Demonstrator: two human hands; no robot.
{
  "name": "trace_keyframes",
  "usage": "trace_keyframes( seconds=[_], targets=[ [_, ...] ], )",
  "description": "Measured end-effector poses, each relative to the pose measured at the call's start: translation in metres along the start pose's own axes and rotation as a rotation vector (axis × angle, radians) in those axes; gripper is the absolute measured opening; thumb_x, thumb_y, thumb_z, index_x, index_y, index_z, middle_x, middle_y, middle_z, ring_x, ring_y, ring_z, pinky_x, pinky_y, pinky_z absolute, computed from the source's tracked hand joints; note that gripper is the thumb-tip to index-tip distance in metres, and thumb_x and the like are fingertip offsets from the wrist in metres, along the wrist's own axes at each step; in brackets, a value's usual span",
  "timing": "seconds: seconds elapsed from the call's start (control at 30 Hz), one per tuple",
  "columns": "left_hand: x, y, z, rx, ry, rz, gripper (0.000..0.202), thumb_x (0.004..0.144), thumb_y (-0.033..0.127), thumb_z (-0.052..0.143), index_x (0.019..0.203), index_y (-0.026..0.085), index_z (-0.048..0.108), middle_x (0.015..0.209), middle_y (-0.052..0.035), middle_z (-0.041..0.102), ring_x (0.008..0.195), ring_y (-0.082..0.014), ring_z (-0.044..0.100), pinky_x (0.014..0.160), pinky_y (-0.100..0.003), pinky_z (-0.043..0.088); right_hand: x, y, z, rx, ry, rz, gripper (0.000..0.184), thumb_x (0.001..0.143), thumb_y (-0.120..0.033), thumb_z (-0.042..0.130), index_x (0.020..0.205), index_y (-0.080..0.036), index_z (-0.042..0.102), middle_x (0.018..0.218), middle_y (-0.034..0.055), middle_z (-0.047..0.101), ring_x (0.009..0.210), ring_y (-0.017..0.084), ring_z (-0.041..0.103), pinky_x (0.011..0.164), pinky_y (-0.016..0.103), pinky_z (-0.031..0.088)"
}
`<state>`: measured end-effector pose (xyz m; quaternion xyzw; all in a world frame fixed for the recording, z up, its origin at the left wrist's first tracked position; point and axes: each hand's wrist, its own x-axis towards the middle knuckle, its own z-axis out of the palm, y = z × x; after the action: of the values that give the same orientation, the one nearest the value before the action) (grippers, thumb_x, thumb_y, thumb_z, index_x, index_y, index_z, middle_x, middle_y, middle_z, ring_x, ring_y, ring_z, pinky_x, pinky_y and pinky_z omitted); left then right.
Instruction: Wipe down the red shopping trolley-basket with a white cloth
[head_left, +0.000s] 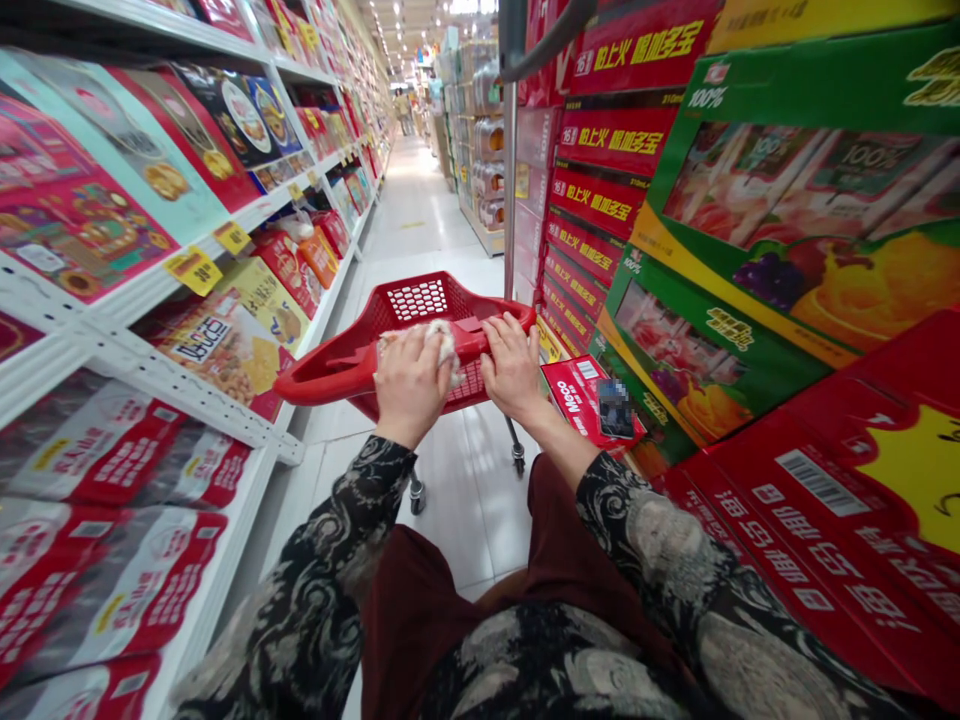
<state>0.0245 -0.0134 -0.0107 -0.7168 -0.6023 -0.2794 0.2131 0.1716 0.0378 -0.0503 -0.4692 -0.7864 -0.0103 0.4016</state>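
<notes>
A red plastic shopping cart [409, 300] stands in front of me in the aisle, its handle side toward me. My left hand [409, 385] is closed over a crumpled whitish cloth [448, 350], pressing it against the cart's red handle. To its right, my right hand [513, 368] rests on the cart's handle with its fingers curled over the right end. The undersides of both hands are hidden. A wheel [518, 458] shows below the basket.
Shelves [247, 215] of boxed and bagged goods line the left side. Stacked red drink cartons [600, 190] and green juice cartons [750, 190] rise close on the right, beside a metal pole [511, 180]. A phone [616, 410] lies on a red box [574, 395]. The tiled aisle [412, 190] runs ahead.
</notes>
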Motion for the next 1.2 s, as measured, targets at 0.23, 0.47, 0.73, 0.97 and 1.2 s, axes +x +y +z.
trace_keyframes(
  seconds=[0.23, 0.47, 0.73, 0.97, 1.2],
  targets=[
    [0.014, 0.03, 0.018, -0.089, -0.041, 0.115, 0.034, 0.085, 0.026, 0.045, 0.115, 0.015, 0.057, 0.127, -0.0122, 0.056, 0.12, -0.0269, 0.048, 0.105, -0.045, 0.034, 0.0, 0.01, -0.006, -0.016, 0.004, -0.03, 0.045, 0.085, -0.021, 0.039, 0.128, -0.015, 0.049, 0.135, 0.0088, 0.05, 0.133, 0.023, 0.033, 0.113, 0.053, 0.007],
    [-0.026, -0.037, -0.009, -0.024, 0.055, 0.012, 0.033, 0.085, 0.027, 0.047, 0.113, 0.013, 0.058, 0.127, -0.0146, 0.056, 0.118, -0.0267, 0.05, 0.101, -0.042, 0.039, 0.003, 0.01, -0.01, 0.025, -0.014, -0.018, 0.044, 0.085, -0.022, 0.04, 0.127, -0.016, 0.05, 0.134, 0.0091, 0.051, 0.131, 0.024, 0.036, 0.113, 0.055, 0.004],
    [-0.01, -0.004, -0.001, -0.029, -0.002, 0.011, 0.034, 0.084, 0.027, 0.045, 0.112, 0.014, 0.058, 0.125, -0.0149, 0.056, 0.118, -0.0282, 0.048, 0.103, -0.046, 0.035, 0.0, 0.004, -0.007, 0.033, -0.018, -0.005, 0.047, 0.084, -0.021, 0.042, 0.131, -0.016, 0.047, 0.136, 0.0109, 0.048, 0.133, 0.025, 0.031, 0.112, 0.055, 0.006],
    [0.015, 0.026, 0.006, -0.068, -0.107, 0.103, 0.034, 0.086, 0.024, 0.041, 0.115, 0.015, 0.056, 0.126, -0.0132, 0.055, 0.119, -0.0265, 0.047, 0.103, -0.045, 0.034, 0.001, 0.003, -0.01, 0.021, -0.023, -0.003, 0.046, 0.084, -0.019, 0.039, 0.129, -0.017, 0.048, 0.138, 0.0096, 0.047, 0.135, 0.024, 0.03, 0.111, 0.055, 0.007],
    [-0.013, -0.02, -0.015, -0.017, -0.062, 0.016, 0.033, 0.086, 0.026, 0.044, 0.115, 0.017, 0.056, 0.127, -0.0128, 0.055, 0.119, -0.026, 0.048, 0.102, -0.044, 0.037, 0.003, 0.01, -0.014, 0.029, -0.029, 0.011, 0.044, 0.084, -0.02, 0.041, 0.128, -0.017, 0.05, 0.137, 0.0091, 0.048, 0.134, 0.024, 0.032, 0.111, 0.057, 0.006]
  ],
)
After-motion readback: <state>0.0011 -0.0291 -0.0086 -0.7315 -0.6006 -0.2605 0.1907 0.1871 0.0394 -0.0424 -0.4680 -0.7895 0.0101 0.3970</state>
